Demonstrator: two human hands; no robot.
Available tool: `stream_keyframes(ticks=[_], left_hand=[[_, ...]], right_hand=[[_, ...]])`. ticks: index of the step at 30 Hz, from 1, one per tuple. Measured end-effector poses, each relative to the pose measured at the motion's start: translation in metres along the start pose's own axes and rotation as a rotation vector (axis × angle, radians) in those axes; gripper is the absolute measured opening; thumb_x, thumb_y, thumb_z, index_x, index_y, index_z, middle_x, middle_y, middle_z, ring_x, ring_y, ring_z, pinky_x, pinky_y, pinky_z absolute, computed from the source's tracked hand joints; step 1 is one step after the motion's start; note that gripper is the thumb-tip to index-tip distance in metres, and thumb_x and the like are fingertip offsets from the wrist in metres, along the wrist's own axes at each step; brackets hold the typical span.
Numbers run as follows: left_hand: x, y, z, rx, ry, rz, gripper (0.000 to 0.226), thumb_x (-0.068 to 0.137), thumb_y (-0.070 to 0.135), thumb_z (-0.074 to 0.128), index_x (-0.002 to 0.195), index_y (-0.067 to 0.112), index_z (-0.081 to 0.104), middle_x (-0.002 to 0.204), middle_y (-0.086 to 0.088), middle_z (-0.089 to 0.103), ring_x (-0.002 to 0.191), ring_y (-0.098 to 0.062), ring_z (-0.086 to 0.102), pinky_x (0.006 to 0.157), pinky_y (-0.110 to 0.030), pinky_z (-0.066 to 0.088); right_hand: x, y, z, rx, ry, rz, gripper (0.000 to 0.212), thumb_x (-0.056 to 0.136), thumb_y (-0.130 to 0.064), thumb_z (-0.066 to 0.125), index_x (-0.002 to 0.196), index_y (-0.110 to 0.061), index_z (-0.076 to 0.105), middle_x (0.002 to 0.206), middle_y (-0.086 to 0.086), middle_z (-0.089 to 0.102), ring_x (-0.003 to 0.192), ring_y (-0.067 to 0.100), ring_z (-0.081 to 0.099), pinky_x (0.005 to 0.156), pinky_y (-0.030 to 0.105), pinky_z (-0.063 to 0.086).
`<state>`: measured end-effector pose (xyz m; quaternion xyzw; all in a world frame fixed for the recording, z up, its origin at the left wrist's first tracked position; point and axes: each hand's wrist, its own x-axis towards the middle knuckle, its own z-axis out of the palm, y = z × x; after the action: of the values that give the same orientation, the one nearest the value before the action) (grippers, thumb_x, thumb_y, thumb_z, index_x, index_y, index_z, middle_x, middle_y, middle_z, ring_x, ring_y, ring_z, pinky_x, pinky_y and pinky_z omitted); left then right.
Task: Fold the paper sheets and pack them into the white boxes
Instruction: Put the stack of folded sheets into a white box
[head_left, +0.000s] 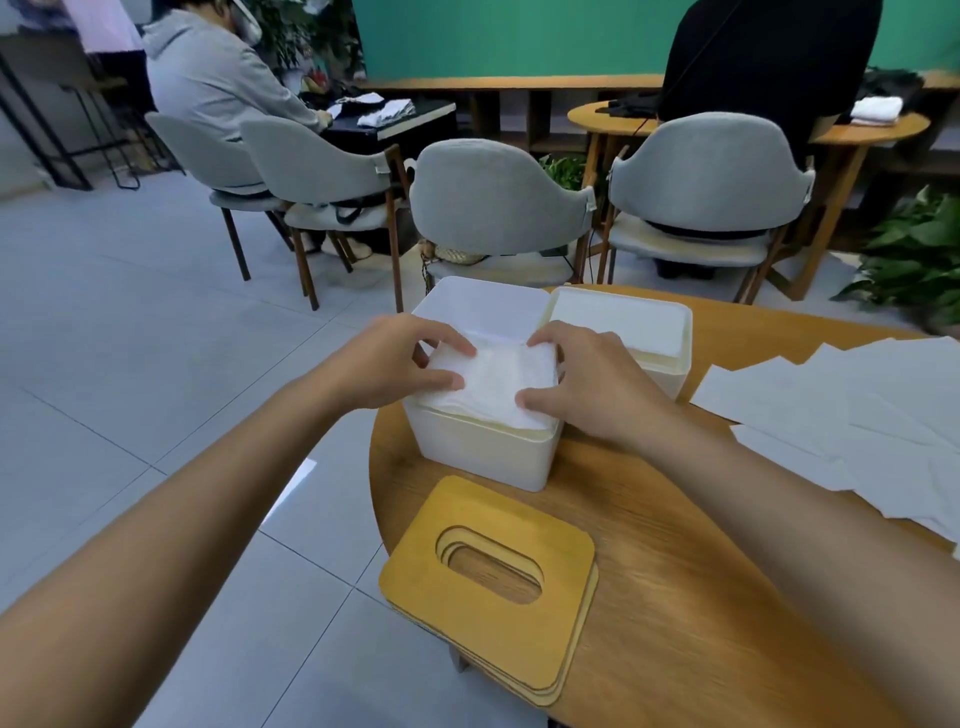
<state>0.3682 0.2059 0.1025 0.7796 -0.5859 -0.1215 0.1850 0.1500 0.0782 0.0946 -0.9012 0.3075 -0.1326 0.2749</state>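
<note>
The left hand (400, 364) pinches the left edge of the folded paper (493, 382), with the thumb on the near corner and the forefinger on the far one. Between the two sets of fingertips, the paper lies at the mouth of the near white box (478, 462), which looks full to the rim. The right hand (587, 379) pinches the right edge the same way. Just beyond the right fingers is a second box (623, 338), also filled, and loose sheets (857, 415) lie well to their right. A stack of wooden lids (488, 587) lies nearer the person than the fingers. Uneven pressing could crumple the soft paper or leave it standing too high for a lid to sit flat. Letting go early may let the fold spring open.
</note>
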Motion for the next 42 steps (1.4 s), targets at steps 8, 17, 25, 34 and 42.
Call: stream_keyframes(ticks=[8,17,25,34,42], left_hand=[[0.002,-0.004,0.004,0.143,-0.042,0.043,0.038,0.091,0.044,0.077,0.128,0.045,0.07,0.132,0.007,0.049,0.105,-0.011,0.049,0.087,-0.026,0.039],[0.009,0.0,-0.013,0.23,-0.134,0.099,0.045,0.09,0.037,0.08,0.134,0.036,0.069,0.127,0.012,0.063,0.109,-0.012,0.056,0.086,-0.025,0.046],[0.018,-0.003,0.003,0.269,-0.129,0.008,0.049,0.086,0.038,0.084,0.133,0.036,0.07,0.112,0.01,0.051,0.1,-0.011,0.043,0.086,-0.028,0.037],[0.016,0.005,0.006,0.352,-0.121,-0.02,0.047,0.087,0.037,0.083,0.133,0.035,0.071,0.139,-0.003,0.061,0.106,-0.013,0.043,0.097,-0.032,0.042],[0.001,0.052,-0.001,0.52,-0.027,0.15,0.032,0.098,0.033,0.072,0.13,0.032,0.07,0.131,0.007,0.066,0.107,-0.009,0.054,0.088,-0.028,0.046]], right_hand=[[-0.001,0.005,0.007,-0.22,0.008,0.005,0.067,0.083,-0.055,0.078,0.143,-0.033,0.056,0.131,-0.004,0.057,0.124,0.022,0.054,0.084,0.034,0.042],[-0.003,0.003,-0.001,-0.296,-0.057,-0.004,0.054,0.086,-0.053,0.078,0.128,-0.02,0.07,0.127,-0.003,0.06,0.118,0.021,0.055,0.087,0.037,0.047],[0.013,-0.006,0.002,-0.365,-0.21,0.064,0.054,0.083,-0.052,0.082,0.118,-0.013,0.073,0.118,0.002,0.068,0.107,0.024,0.063,0.092,0.045,0.056],[0.021,-0.01,0.006,-0.39,-0.24,0.102,0.058,0.08,-0.051,0.086,0.122,-0.015,0.068,0.118,0.004,0.066,0.108,0.026,0.062,0.093,0.044,0.056],[-0.041,0.013,-0.021,-0.055,0.083,-0.039,0.05,0.092,-0.04,0.076,0.137,-0.021,0.066,0.137,0.0,0.059,0.131,0.021,0.052,0.101,0.039,0.047]])
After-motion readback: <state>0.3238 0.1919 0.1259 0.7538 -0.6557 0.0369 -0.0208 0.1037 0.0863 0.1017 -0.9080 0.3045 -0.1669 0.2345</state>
